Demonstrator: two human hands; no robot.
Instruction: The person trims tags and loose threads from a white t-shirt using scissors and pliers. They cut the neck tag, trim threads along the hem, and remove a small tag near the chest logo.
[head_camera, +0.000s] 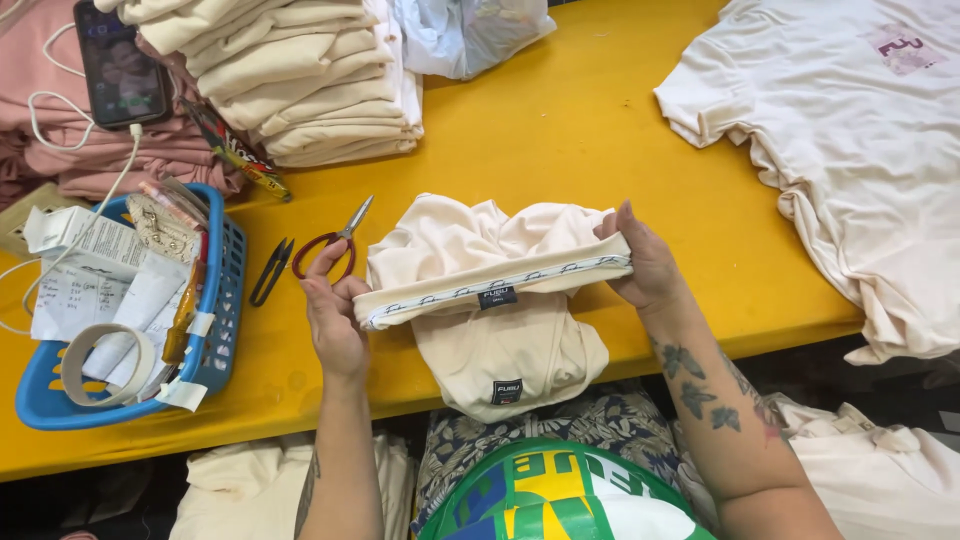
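One yellow table (600, 130); stacked shirts (300, 75)

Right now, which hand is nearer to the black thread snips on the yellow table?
Left. The left hand, holding red-handled scissors and one end of the cream garment's neckband, is just beside the black thread snips. The right hand grips the neckband's far end, well away.

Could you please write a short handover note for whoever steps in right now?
Left hand: pinches one end of the cream T-shirt neckband, red-handled scissors looped on its fingers.
Right hand: holds the other end, neckband stretched taut between them.
Things: shirt bunched on the yellow table; black thread snips beside the blue basket.
Done: folded cream stack at the back.
Left: a shirt lies spread out on the right.
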